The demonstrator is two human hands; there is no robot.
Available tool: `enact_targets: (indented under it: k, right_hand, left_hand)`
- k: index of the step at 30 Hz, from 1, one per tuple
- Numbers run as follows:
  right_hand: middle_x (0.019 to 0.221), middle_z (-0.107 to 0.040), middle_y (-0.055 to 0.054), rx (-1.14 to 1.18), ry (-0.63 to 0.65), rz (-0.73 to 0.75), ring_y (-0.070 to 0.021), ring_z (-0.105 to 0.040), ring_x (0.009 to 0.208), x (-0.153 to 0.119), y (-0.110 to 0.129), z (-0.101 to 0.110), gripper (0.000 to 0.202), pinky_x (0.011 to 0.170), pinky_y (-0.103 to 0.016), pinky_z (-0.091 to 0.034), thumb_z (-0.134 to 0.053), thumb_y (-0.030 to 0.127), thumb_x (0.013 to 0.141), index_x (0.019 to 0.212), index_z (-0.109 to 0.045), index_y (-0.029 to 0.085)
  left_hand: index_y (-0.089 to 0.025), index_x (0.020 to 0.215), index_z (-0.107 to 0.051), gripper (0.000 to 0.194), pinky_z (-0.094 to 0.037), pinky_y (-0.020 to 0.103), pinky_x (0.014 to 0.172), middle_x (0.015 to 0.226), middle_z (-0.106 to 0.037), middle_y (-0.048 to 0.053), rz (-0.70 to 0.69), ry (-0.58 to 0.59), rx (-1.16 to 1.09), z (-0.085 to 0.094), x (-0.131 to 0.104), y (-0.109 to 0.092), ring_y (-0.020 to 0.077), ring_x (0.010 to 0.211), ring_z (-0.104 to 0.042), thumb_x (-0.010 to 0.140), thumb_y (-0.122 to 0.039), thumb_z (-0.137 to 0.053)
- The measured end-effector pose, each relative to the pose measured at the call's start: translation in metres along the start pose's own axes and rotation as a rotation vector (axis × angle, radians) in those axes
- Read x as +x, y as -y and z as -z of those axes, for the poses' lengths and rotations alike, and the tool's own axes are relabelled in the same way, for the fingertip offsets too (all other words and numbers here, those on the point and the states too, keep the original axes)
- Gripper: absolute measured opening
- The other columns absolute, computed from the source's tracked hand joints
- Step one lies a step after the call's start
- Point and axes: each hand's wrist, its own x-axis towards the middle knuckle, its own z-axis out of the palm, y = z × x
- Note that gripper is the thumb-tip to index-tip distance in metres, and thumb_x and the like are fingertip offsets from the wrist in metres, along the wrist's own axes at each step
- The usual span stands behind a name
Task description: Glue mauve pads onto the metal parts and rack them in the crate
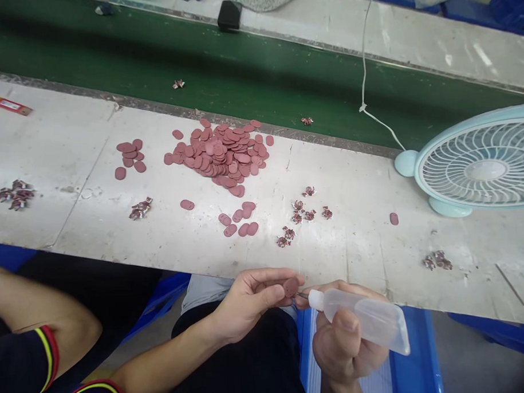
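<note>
Reddish, a disc (291, 287) was pinched by the left hand (252, 303) near six o'clock. A bottle (365, 319) was gripped by the right hand (347, 342), its tip pointed at the disc. Both hands were held close together. From them, a pile (226, 155) was spread at eleven o'clock, a fan (484, 168) placed at two.

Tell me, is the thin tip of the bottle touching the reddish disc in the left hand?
Cannot tell. The head view shows the thin tip close beside the reddish disc in the left hand, but too small to settle contact.
</note>
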Motion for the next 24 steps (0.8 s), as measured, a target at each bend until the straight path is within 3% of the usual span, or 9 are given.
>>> enact_targets:
  k: [4, 11, 21, 24]
  right_hand:
    - [0.075, -0.069, 0.000, -0.066, -0.003, -0.001, -0.0261, -0.067, 0.059, -0.0014, -0.0014, 0.0036, 0.022, 0.052, -0.047, -0.054, -0.063, 0.036, 0.086, 0.106, -0.060, 0.030]
    - [0.064, -0.067, 0.000, 0.108, -0.014, 0.100, -0.0272, -0.066, 0.053, 0.0049, -0.0042, 0.0001, 0.023, 0.044, -0.044, -0.053, -0.060, 0.031, 0.084, 0.105, -0.059, 0.022]
    - [0.074, -0.069, -0.002, 0.008, 0.020, 0.071, -0.0280, -0.069, 0.063, 0.0009, -0.0032, -0.0011, 0.025, 0.047, -0.046, -0.056, -0.064, 0.032, 0.083, 0.107, -0.060, 0.028]
    - [0.069, -0.069, 0.000, 0.085, 0.008, -0.046, -0.0262, -0.067, 0.056, 0.0073, 0.0017, 0.0015, 0.023, 0.046, -0.045, -0.056, -0.061, 0.037, 0.084, 0.105, -0.060, 0.027]
  left_hand:
    - [-0.022, 0.112, -0.075, 0.032, -0.055, 0.037, 0.089, 0.114, -0.076, 0.011, -0.012, 0.001, 0.001, -0.0001, 0.0005, 0.0010, 0.0221, 0.094, -0.072, 0.082, -0.031, -0.076]
    - [-0.022, 0.111, -0.075, 0.029, -0.055, 0.027, 0.085, 0.115, -0.075, 0.010, 0.020, -0.001, -0.013, -0.0028, -0.0004, -0.0036, 0.0191, 0.096, -0.072, 0.084, -0.029, -0.074]
    - [-0.021, 0.112, -0.075, 0.029, -0.055, 0.030, 0.088, 0.116, -0.075, 0.011, 0.017, -0.016, 0.002, -0.0020, 0.0020, -0.0034, 0.0217, 0.101, -0.072, 0.084, -0.028, -0.073]
    - [-0.020, 0.113, -0.074, 0.028, -0.055, 0.028, 0.087, 0.116, -0.075, 0.011, 0.010, -0.007, 0.003, -0.0004, 0.0033, -0.0047, 0.0204, 0.100, -0.072, 0.086, -0.027, -0.071]
